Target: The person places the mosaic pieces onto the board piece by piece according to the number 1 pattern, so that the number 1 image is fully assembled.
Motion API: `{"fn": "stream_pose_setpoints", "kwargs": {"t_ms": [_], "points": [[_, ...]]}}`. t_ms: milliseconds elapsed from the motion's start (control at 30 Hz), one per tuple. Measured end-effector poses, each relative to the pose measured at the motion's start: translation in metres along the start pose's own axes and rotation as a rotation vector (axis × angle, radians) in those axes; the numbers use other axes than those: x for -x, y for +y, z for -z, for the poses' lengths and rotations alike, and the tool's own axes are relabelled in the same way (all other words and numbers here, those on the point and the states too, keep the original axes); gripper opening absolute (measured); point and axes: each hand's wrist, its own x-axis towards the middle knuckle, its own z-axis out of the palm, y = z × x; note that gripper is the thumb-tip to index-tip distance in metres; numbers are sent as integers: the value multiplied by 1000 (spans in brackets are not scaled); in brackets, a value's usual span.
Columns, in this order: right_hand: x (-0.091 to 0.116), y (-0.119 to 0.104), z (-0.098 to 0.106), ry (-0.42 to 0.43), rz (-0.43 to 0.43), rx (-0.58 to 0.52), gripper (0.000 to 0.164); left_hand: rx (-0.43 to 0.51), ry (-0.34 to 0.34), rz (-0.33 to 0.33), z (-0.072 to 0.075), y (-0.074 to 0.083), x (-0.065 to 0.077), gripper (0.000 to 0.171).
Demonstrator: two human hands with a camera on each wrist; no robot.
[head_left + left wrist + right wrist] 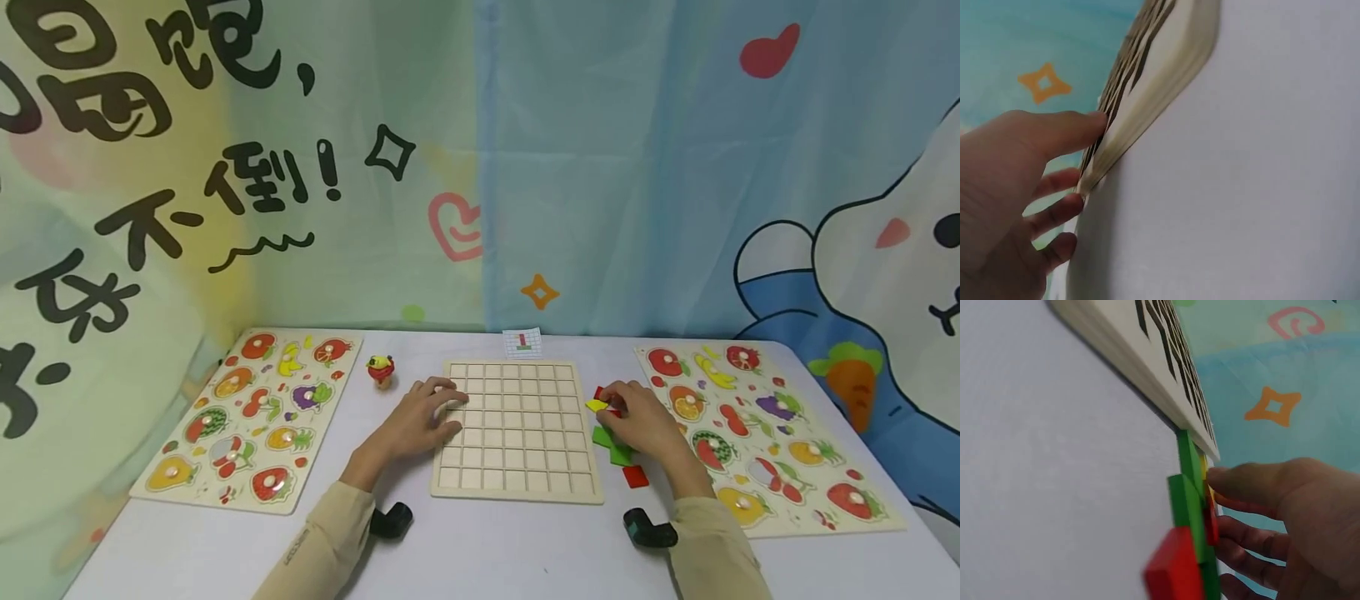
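Observation:
In the head view, a pale wooden grid board (517, 433) lies mid-table. My left hand (420, 417) rests along its left edge, fingers loosely bent; the left wrist view has the thumb (1079, 131) touching the board's rim (1160, 106). Right of the board, my right hand (637, 417) pinches a yellow tile (596, 405) between thumb and fingertips. Green tiles (619, 453) and a red tile (636, 477) lie just below that hand. In the right wrist view, the thumb (1241, 478) is against the yellow tile, beyond green tiles (1188, 506) and a blurred red tile (1175, 569).
Fruit puzzle boards flank the grid, one at left (247, 417) and one at right (772, 442). A small red and yellow figurine (381, 371) stands near the left one. Behind the grid is a small printed card (522, 342). A printed curtain (570, 167) backs the table.

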Motion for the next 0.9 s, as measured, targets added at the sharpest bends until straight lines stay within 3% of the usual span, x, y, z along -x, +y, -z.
{"fn": "stream_pose_setpoints", "kwargs": {"t_ms": [300, 533, 900], "points": [[0, -3, -7, 57, -3, 33, 19, 124, 71, 7, -10, -5, 3, 34], [-1, -5, -6, 58, -20, 26, 19, 120, 129, -31, -9, -5, 4, 32], [2, -3, -2, 76, -50, -2, 26, 148, 125, -22, -14, -9, 4, 28]]}}
